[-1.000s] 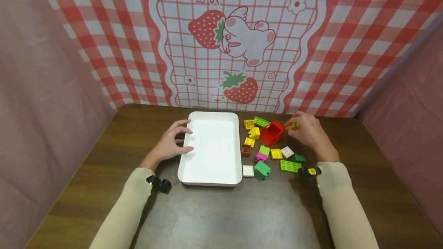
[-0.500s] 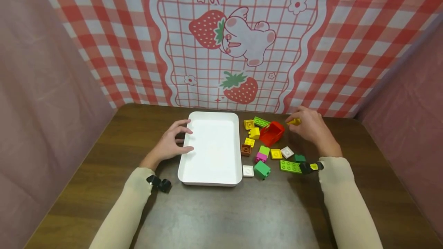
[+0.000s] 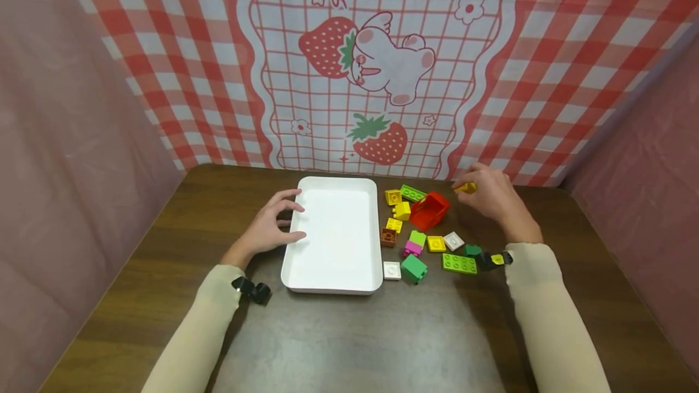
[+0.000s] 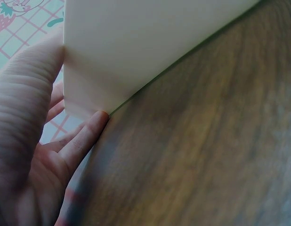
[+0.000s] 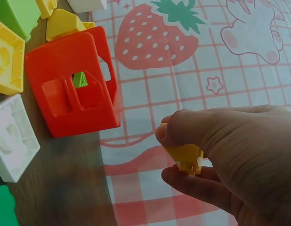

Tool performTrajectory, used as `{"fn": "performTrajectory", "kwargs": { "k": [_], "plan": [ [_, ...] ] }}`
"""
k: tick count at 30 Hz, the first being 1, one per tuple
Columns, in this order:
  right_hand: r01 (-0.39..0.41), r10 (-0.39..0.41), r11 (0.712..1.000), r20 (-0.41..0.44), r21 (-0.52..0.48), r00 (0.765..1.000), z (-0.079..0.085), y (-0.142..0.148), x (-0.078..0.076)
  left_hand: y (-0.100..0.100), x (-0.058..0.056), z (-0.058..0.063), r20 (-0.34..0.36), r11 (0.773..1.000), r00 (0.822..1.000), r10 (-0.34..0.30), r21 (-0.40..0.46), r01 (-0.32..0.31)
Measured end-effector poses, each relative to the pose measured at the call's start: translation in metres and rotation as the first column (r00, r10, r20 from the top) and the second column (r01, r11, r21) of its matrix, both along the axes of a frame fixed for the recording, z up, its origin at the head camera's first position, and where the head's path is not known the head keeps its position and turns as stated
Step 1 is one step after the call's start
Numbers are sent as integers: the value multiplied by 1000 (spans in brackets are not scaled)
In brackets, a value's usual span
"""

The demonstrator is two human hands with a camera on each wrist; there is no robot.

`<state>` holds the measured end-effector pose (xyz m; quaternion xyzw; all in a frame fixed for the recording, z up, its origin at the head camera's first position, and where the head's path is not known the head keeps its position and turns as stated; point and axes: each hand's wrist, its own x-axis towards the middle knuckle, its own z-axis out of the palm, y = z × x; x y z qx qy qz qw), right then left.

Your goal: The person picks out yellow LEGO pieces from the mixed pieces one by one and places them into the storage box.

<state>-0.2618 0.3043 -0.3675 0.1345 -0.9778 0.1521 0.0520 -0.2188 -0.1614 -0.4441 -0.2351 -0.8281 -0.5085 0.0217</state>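
- Head: L hand (image 3: 266, 228) at L side of white tray (image 3: 334, 232), fingers spread wide, tips over rim; lower fingers part hidden.
- Head: R hand (image 3: 486, 194) pinching yellow brick (image 3: 466, 187), near far edge of desk (image 3: 355, 338); fingers cover much of brick, so shape's unclear.
- Head: red piece (image 3: 429, 211) btwn tray & R hand, loose pcs around; it hides one end of lime brick (image 3: 413, 193). Dark green pc (image 3: 472, 250) too small to make out.
- L wrist: tray's outer wall up top, cut off by frame. Thumb (image 4: 28, 89) crosses its edge, tip out of sight; one fingertip touches bottom corner. Other fingers mostly hidden.
- R wrist: yellow brick held btwn thumb & fingers, partly covered, strawberry cloth (image 5: 157, 37) behind. Red piece apart from hand, bit of green visible thru its opening. Green pc (image 5: 3, 207) bottom L, cut off.
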Motion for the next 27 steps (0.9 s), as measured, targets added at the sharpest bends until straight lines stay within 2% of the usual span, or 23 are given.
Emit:
{"fn": "performTrajectory", "kwargs": {
  "k": [6,18,27],
  "plan": [
    [4,-4,1000,35,-9,999,-2,-2,0,0,0,0,-3,1000,1000,0,0,0],
    [-27,27,1000,26,15,999,-4,-10,-2,-1,1,0,12,1000,1000,7,9,-7],
    [-10,10,1000,29,-6,1000,-4,-17,-4,-1,0,1,13,1000,1000,7,3,-7]
  ]
}}
